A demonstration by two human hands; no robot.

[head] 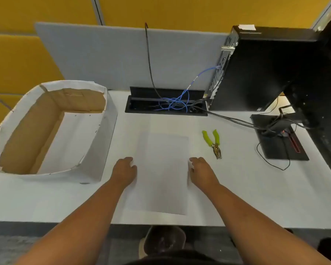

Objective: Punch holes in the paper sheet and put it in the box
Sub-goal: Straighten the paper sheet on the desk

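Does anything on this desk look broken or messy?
Yes. The box on the left has a torn, ragged white rim with bare brown cardboard showing. Blue cables lie tangled in the desk's cable slot.

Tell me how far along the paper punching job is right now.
Nothing looks done yet. The paper sheet lies flat on the desk with no holes that I can see. In hand: the left hand and right hand grip its two side edges. Left to do: pick up the green-handled punch, which lies untouched to the right, punch the holes, then put the sheet in the open box on the left.
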